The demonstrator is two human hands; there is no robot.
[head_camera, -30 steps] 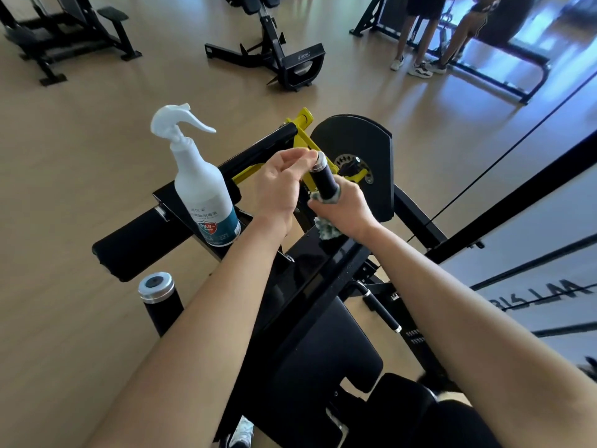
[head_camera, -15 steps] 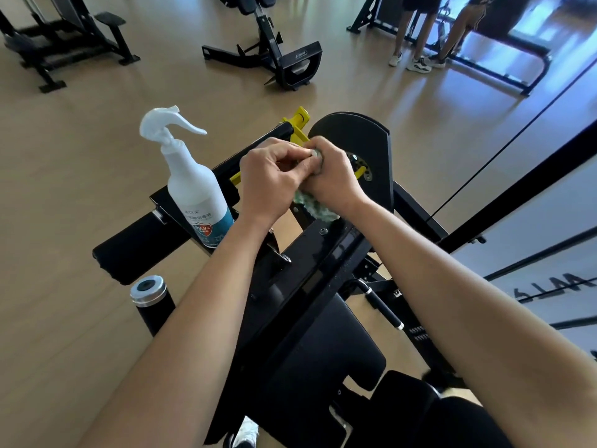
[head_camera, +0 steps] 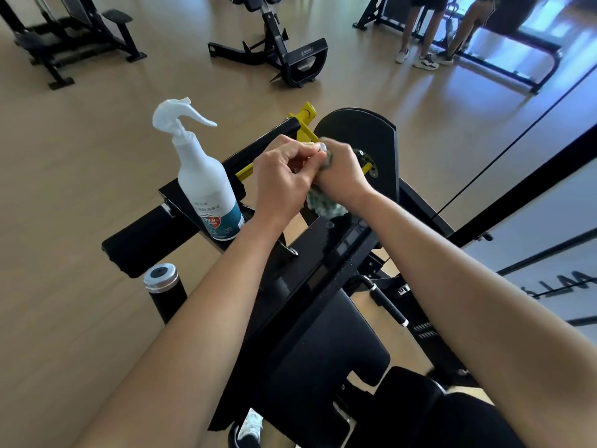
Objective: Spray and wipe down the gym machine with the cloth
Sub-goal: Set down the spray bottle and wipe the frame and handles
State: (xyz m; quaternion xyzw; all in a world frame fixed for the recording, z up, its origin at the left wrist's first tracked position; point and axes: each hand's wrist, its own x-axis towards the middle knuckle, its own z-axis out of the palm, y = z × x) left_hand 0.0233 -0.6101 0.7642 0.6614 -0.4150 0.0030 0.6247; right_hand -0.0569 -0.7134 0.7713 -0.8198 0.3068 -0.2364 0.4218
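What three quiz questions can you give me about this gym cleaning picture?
1. True or false: the spray bottle stands on the machine.
2. Which hand grips the cloth?
3. Fill in: the bottle's trigger top is ____.
Key: 1 true; 2 the right hand; 3 white.
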